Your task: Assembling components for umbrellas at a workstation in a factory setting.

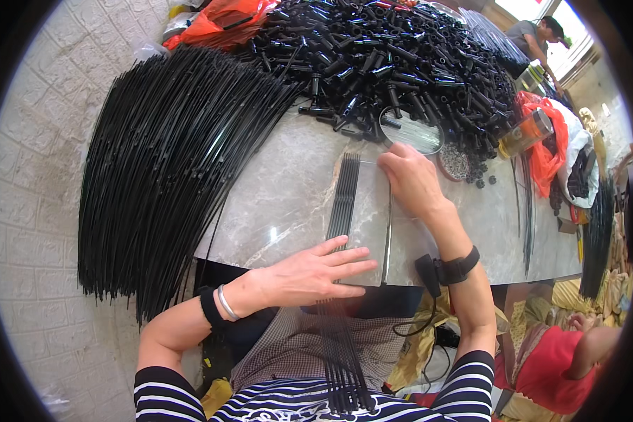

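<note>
My left hand (313, 274) lies flat, fingers spread, across a row of thin black rods (344, 200). The rods lie side by side on the table, and their thicker lower ends hang past its near edge toward my striped shirt. Right of their far tips, my right hand (411, 179) is closed in a pinch. What it pinches is too small to make out. Beyond its knuckles stands a round dish of thin clear strands (418, 133). A reddish dish of small clear pieces (455, 163) sits to its right. A narrow dark line runs below the right fingertips; rod or table seam, I cannot tell.
Glossy black tubes (373, 56) are heaped at the back of the grey marbled table (267, 204). A big sheaf of black rods (169, 162) overhangs the left side. On the right are a clear jar (526, 133) and plastic bags (548, 169). Two other people are nearby.
</note>
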A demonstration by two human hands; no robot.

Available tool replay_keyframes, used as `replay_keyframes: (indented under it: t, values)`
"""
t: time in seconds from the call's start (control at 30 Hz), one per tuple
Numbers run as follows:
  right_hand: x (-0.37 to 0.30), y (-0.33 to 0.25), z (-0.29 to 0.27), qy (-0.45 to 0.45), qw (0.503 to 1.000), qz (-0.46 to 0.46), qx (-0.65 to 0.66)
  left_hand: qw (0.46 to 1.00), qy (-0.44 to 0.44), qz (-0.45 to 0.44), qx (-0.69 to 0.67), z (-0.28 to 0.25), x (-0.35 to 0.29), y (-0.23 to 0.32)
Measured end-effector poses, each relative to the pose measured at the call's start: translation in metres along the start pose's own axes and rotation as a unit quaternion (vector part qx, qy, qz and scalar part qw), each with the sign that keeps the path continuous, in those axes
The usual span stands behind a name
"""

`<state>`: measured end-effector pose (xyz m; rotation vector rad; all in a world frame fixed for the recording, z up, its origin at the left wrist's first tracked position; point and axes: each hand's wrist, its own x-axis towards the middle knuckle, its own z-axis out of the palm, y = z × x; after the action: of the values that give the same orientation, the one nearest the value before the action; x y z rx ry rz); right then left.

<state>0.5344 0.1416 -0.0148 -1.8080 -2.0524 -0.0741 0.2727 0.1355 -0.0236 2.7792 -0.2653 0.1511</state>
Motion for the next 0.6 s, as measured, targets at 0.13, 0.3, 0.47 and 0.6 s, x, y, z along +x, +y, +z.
replay_keyframes:
  t: [0.13,0.3,0.47,0.6]
  values:
    - [0.004,-0.007,0.002,0.033,0.995,-0.064,-0.065,1.000,0.001,-0.002,-0.010,0.000,-0.005,0.001]
    - [0.005,-0.013,0.001,0.006,1.000,-0.026,0.000,1.000,0.011,0.000,-0.008,-0.002,-0.009,0.003]
    - [0.003,-0.005,-0.002,-0.006,0.997,-0.020,0.068,1.000,0.016,0.002,-0.019,-0.002,-0.008,0.003]
    - [0.003,-0.006,0.005,0.006,0.997,0.007,0.071,1.000,0.018,0.002,-0.020,-0.002,-0.008,0.002]
